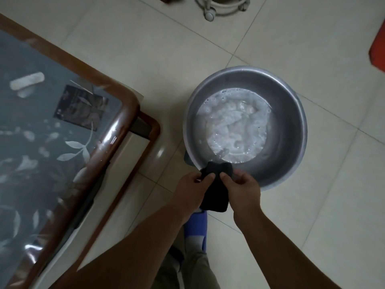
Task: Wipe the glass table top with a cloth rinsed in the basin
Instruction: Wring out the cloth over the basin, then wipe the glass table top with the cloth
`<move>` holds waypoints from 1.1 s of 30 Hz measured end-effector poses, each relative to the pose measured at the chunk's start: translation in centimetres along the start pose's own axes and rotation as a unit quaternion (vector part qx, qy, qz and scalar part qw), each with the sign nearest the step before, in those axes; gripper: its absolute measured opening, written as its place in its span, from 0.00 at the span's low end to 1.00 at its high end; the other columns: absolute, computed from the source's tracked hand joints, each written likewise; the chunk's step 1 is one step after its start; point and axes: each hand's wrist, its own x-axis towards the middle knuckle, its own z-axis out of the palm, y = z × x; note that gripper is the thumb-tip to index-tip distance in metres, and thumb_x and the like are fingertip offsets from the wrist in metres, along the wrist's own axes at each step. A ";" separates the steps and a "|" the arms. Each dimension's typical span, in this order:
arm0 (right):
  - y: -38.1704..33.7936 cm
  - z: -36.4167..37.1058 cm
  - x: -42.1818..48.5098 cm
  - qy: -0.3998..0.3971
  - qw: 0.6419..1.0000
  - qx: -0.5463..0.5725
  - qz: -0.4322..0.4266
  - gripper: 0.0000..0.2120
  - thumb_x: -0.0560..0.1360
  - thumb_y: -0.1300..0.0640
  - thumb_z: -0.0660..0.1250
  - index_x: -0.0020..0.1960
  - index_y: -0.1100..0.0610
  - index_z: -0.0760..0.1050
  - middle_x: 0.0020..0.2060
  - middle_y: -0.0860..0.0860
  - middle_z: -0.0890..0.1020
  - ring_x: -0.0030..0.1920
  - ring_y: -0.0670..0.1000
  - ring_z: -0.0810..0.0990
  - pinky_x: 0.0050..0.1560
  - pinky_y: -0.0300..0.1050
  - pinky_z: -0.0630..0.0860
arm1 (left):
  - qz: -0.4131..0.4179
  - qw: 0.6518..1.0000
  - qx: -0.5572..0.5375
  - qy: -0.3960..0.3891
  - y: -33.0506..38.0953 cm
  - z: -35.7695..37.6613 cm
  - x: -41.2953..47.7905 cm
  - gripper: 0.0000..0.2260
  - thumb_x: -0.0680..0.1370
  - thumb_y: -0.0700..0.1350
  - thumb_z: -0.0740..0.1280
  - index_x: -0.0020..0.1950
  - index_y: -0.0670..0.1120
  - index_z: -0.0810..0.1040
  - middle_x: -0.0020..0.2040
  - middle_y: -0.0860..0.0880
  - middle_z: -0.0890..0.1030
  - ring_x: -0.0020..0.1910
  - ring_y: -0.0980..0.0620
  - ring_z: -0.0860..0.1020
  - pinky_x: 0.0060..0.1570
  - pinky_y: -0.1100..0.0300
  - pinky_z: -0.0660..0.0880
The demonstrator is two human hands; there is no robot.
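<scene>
Fingers: the left hand [192, 185] and the right hand [241, 185] each pinch the upper part of a dark cloth [216, 186], thumbs and fingertips clamped on the fabric, the two hands close together at lower centre of the frame. Cloth: black or near-black, bunched at the top and hanging flat below the hands, its top held over the near rim of the basin; texture hard to make out in the dim light. Basin [291, 126]: round, grey metal, set on the floor at centre right, holding shallow foamy, rippled water [235, 126] with bubbles at its edge. Table: glass table top [41, 132] at left of the frame, grey-tinted with pale leaf patterns, framed in a rounded brown wooden edge [125, 113]; a dark rectangular card [81, 107] lies on or under the glass, which cannot be told; a pale blurred bar shape at upper left looks like a reflection. Floor [145, 49]: pale square tiles. Partly cut off: a white wheeled base [210, 14] at the top edge, a red object [378, 53] at the right edge. Below the cloth, a blue slipper [195, 232] and grey trousers, mostly hidden by the forearms.
</scene>
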 end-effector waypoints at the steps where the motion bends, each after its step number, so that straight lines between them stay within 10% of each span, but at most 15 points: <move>1: -0.8 0.0 -0.4 -0.016 1.000 0.010 -0.009 0.07 0.74 0.59 0.74 0.50 0.51 0.81 0.43 0.53 0.86 0.47 0.54 0.86 0.50 0.54 0.83 | 0.011 1.000 -0.010 0.003 0.6 -0.4 -0.4 0.12 0.79 0.53 0.67 0.50 0.45 0.82 0.44 0.47 0.86 0.43 0.53 0.85 0.47 0.54 0.83; 14: -17.6 15.2 -10.2 -0.259 0.934 -0.096 -0.225 0.16 0.79 0.61 0.66 0.56 0.40 0.71 0.47 0.53 0.83 0.49 0.55 0.84 0.52 0.63 0.81 | 0.145 0.942 -0.229 0.197 10.9 -17.7 -7.7 0.08 0.77 0.48 0.69 0.56 0.52 0.79 0.50 0.50 0.84 0.50 0.51 0.84 0.52 0.51 0.81; 24: -22.3 39.3 -18.5 -0.401 0.836 -0.234 -0.291 0.21 0.81 0.61 0.62 0.67 0.41 0.70 0.58 0.45 0.81 0.55 0.48 0.81 0.52 0.46 0.81 | 0.170 0.862 -0.356 0.320 10.4 -40.7 -9.9 0.05 0.82 0.37 0.62 0.52 0.44 0.77 0.44 0.44 0.83 0.41 0.53 0.82 0.42 0.58 0.79; 30: -23.5 50.2 -20.0 -0.407 0.807 -0.300 -0.306 0.21 0.80 0.66 0.61 0.65 0.43 0.69 0.52 0.44 0.81 0.50 0.44 0.81 0.40 0.31 0.76 | 0.147 0.927 -0.105 0.329 7.7 -52.7 -9.1 0.05 0.81 0.49 0.64 0.53 0.56 0.79 0.47 0.57 0.82 0.47 0.56 0.80 0.51 0.58 0.77; 33: -25.2 54.3 -19.9 -0.383 0.788 -0.320 -0.361 0.21 0.80 0.67 0.59 0.65 0.45 0.69 0.51 0.41 0.80 0.50 0.41 0.79 0.42 0.27 0.73 | 0.122 0.897 0.093 0.415 7.1 -58.6 -7.2 0.16 0.76 0.51 0.68 0.63 0.49 0.78 0.60 0.48 0.79 0.61 0.48 0.76 0.64 0.53 0.71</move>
